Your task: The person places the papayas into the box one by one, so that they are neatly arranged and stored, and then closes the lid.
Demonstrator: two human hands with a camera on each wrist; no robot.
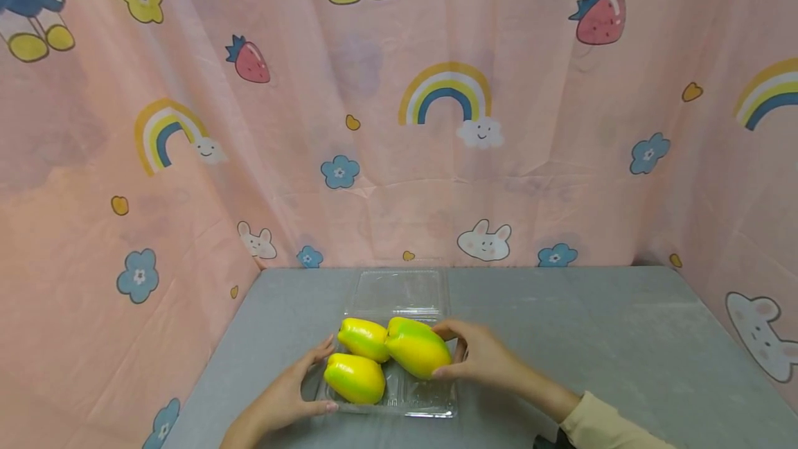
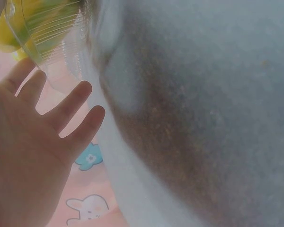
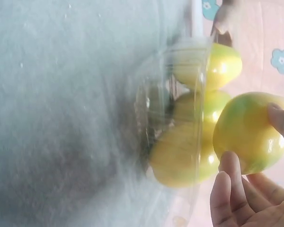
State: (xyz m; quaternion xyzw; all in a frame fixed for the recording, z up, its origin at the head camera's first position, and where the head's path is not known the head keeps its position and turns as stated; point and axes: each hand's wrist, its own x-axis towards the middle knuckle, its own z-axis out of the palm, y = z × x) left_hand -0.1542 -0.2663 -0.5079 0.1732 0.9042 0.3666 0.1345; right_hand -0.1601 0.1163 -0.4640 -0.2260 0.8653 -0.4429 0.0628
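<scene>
Head view: a clear plastic clamshell tray [image 1: 430,404] on the grey table [image 1: 592,324], its open lid [image 1: 399,293] lying flat on the far side. Three yellow-green bell peppers in or over the tray. Right hand [image 1: 476,359] curled round the largest pepper [image 1: 416,346], thumb above at its far end and fingertips below at its near end. Long axis of that pepper running from far-left to near-right, tilted, leaning against the middle pepper [image 1: 364,338]. Front pepper [image 1: 354,377] lying at the tray's near-left. Left hand [image 1: 293,393] with straight, relaxed fingers against the tray's left edge, thumb touching the near rim just below the front pepper, gripping nothing. Held pepper directly left of the right palm, well within its grasp; left hand nearer the front pepper and separated from the held one by the middle pepper.

Left wrist view: left hand [image 2: 33,142] spread wide, fingers [image 2: 73,101] straight, tips just beside the ribbed tray wall [image 2: 47,38], with yellow-green showing through the plastic. Contact with the wall probably there, but too blurred to settle.

Right wrist view: held pepper [image 3: 248,132] above the tray rim [image 3: 199,109], to the side of the two peppers already seated inside. Right-hand fingers [image 3: 225,189] curved beneath it, another fingertip on the opposite side. Pepper partly outside the tray's outline, apparently not yet resting fully in the tray.
</scene>
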